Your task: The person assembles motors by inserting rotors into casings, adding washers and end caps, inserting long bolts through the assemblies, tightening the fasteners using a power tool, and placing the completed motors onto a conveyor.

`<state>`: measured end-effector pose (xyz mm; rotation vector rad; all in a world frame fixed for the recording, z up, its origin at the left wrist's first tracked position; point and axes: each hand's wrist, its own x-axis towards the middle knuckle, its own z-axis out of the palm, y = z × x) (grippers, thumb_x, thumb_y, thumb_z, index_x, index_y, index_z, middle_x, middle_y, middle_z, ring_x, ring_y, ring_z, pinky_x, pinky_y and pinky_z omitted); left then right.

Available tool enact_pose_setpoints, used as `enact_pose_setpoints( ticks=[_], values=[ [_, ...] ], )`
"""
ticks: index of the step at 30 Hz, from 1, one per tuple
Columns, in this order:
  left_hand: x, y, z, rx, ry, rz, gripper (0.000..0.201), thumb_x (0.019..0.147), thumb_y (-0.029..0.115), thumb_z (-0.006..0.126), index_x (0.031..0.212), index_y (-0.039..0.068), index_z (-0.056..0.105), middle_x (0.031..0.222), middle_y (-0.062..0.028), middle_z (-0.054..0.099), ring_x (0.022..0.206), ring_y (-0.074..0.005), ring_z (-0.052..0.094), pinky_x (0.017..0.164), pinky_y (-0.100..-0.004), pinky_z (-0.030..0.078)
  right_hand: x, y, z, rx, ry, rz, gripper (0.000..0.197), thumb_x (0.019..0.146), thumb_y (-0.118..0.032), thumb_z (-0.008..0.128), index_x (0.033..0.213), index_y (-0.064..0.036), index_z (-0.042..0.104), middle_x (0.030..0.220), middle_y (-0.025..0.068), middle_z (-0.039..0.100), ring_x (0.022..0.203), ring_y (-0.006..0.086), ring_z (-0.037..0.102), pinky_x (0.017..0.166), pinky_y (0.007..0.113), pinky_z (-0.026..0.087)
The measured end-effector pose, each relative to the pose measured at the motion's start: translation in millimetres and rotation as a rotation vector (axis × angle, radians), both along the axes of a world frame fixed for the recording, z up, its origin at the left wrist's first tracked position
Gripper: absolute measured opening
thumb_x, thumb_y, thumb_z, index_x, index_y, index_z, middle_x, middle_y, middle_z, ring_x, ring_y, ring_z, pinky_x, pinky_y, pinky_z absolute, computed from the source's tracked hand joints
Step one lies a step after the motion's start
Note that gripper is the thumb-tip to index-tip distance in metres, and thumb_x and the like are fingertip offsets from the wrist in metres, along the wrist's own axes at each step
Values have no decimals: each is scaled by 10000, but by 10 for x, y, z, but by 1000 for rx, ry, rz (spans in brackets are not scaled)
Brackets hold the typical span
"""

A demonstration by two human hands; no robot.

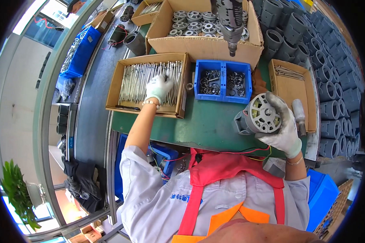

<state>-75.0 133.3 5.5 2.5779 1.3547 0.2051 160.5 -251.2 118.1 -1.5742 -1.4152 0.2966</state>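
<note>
My left hand (159, 88), in a white glove, reaches into a cardboard box (112, 90) full of long thin metal bolts (134, 83). Its fingers curl down onto the bolts; the fingertips are partly hidden. My right hand (286, 125), in a worn white glove, is wrapped round an electric motor (265, 114) on the right of the green bench. The motor's round slotted metal end cap faces up toward me, and a grey housing (241, 122) shows at its left side. Red and yellow wires (247, 152) trail along the bench's near edge.
A two-part blue bin (223, 98) holds small rings and washers. Behind it stands a carton (202, 46) of metal end caps. A power screwdriver (231, 32) hangs above. Right, a shallow box (300, 91) holds a few bolts; many grey housings (330, 109) are stacked beyond.
</note>
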Motion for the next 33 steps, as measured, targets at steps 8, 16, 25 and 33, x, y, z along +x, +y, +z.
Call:
enact_pose_setpoints(
  ticks=[8,16,25,33],
  values=[
    [221,203,0,-37,335,8,414,758,433,652,931,71,752,912,-212,715,892,-368,699,790,-441,546,399,-252,161,83,141,-25,845,740,-349,830,1405,4,447,1367,190,540,1276,307,522,1080,423,402],
    [-238,-542,570,-516,-1193,180,269,977,172,538,1177,-3,582,1004,-134,680,779,-146,634,650,-264,512,2160,-92,-798,-308,-157,-658,316,930,-254,585,1188,-95,676,1171,126,688,1085,261,649,975,373,489],
    [21,-1837,1327,-504,-1460,-527,167,982,179,579,1113,74,577,799,-22,459,728,-159,422,644,-339,418,2528,510,-1449,-883,-923,-514,252,938,-138,471,1086,-121,674,1112,114,658,1110,278,613,932,436,488],
    [1132,-2112,1729,-1014,-1439,-540,269,1028,57,439,1294,26,466,1043,-166,637,946,-242,671,850,-359,565,2526,555,-1324,-1006,-1072,-409,252,915,-127,510,1095,-95,685,1151,116,687,1094,270,648,873,432,528]
  ],
)
